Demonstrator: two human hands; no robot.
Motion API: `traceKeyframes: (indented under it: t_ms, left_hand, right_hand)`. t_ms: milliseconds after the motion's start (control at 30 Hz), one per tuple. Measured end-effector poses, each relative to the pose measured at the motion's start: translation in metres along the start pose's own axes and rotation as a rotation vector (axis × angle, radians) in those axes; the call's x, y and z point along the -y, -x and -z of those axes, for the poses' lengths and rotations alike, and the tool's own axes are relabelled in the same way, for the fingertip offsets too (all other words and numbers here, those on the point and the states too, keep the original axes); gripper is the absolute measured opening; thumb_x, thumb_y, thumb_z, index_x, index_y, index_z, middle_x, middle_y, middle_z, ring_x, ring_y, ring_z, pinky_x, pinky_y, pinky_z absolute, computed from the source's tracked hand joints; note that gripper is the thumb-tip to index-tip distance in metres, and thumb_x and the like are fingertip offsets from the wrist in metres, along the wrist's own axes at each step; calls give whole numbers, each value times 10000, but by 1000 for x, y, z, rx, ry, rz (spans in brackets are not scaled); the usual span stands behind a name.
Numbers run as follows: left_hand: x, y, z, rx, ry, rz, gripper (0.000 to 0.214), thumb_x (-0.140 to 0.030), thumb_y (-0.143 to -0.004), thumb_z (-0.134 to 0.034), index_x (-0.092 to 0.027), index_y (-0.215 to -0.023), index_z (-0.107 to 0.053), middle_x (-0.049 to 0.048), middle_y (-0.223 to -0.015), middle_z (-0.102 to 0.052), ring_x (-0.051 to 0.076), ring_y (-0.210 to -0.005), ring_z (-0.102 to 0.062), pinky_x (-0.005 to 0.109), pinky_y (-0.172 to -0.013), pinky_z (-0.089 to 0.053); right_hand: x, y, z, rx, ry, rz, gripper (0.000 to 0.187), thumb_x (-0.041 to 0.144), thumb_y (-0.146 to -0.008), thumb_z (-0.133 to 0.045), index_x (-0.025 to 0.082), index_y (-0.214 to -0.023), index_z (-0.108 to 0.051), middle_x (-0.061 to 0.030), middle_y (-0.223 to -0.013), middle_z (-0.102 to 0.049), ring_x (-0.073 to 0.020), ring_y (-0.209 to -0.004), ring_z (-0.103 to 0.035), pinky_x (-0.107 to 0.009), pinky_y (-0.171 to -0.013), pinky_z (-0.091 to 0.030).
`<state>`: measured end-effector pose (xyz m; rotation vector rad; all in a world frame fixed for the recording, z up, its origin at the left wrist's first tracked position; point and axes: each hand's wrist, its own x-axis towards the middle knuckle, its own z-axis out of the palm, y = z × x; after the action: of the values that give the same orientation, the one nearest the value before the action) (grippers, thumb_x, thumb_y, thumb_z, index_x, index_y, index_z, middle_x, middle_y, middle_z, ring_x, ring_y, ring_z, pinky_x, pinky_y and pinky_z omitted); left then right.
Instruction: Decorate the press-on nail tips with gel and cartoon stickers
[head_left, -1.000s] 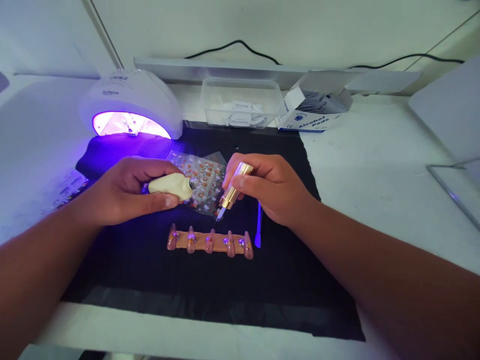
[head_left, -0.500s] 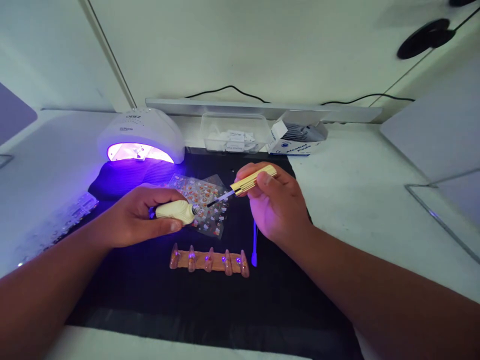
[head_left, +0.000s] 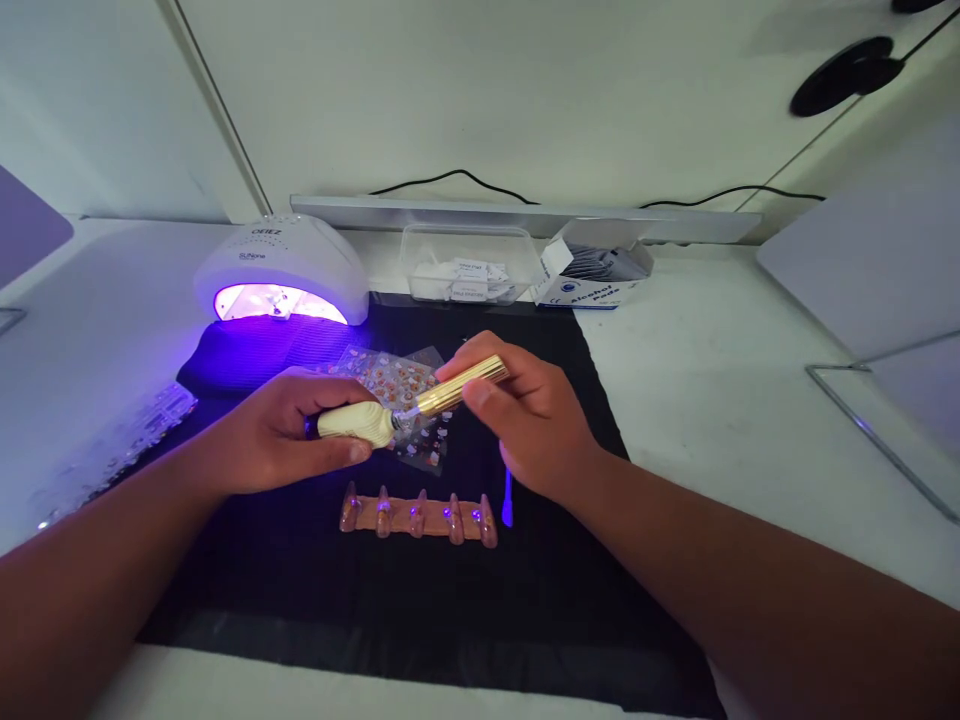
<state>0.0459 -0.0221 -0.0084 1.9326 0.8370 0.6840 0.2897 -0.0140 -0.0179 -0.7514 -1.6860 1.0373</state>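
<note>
Risks, judged, large to small. Lamp (head_left: 285, 255) is lit, its glow reaching the mat (head_left: 420, 620); if the bottle (head_left: 356, 424) holds light-setting gel, an uncapped neck could let it thicken. Left hand (head_left: 277, 440) is wrapped round the bottle, thumb along its near side; right hand (head_left: 540, 420) pinches the gold cap (head_left: 465, 385) between thumb and fingers. Both grips clamped. Sheets (head_left: 405, 380) lie below and behind the neck: a drip could mark them. Bottle is held above the mat, tipped nearly sideways, neck toward the cap; further tilt could spill it. Cap's stem is at the neck; bristles not visible. A crooked push could scrape the rim or splay them.

Edges and room. Mat: widest bare stretch on the near side, down to its front edge. Lamp bounds the far left; tub (head_left: 409, 272) and box (head_left: 577, 292) bound the far side. Strip (head_left: 438, 519), bearing five nails (head_left: 488, 522), lies nearer the wearer, clear of both hands. Stick (head_left: 508, 500) pokes out beside the right palm; lowering that hand could nudge it.
</note>
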Motion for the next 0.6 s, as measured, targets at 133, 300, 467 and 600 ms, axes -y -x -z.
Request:
traceKeyframes:
  t_ms: [133,300,467,600]
  left_hand:
    - [0,0,0,17,-63,-37,83,-223,-859,-678,-146,-866,-708,-19,-686,-620,84,-586,-532,155,-535,-422]
    - [-1,0,1,-11,-51,-12,85,-226,-845,-687,-144,-854,-705,-20,-690,-628,82,-586,-538,150,-535,-432]
    - [2,2,2,-26,-24,13,96,-238,-837,-699,-147,-854,-723,-12,-691,-648,89,-589,-554,149,-533,-441]
    - [1,2,3,-35,-1,39,86,-223,-817,-710,-155,-862,-737,-8,-696,-674,94,-588,-572,152,-537,-452]
  right_hand:
    - [10,1,-1,167,218,46,100,273,-892,-658,202,-917,-723,-13,-841,-659,-146,-781,-582,-299,-739,-458]
    - [5,1,-2,36,6,-107,182,386,-875,-685,212,-882,-740,5,-778,-619,-130,-710,-567,-283,-673,-452]
    - [-3,-5,-2,-123,-356,-191,257,462,-767,-794,215,-758,-723,26,-681,-649,-108,-624,-578,-251,-616,-493]
    - [-5,-8,2,-176,-428,-171,241,436,-760,-804,209,-727,-731,19,-693,-673,-95,-599,-569,-232,-580,-490]
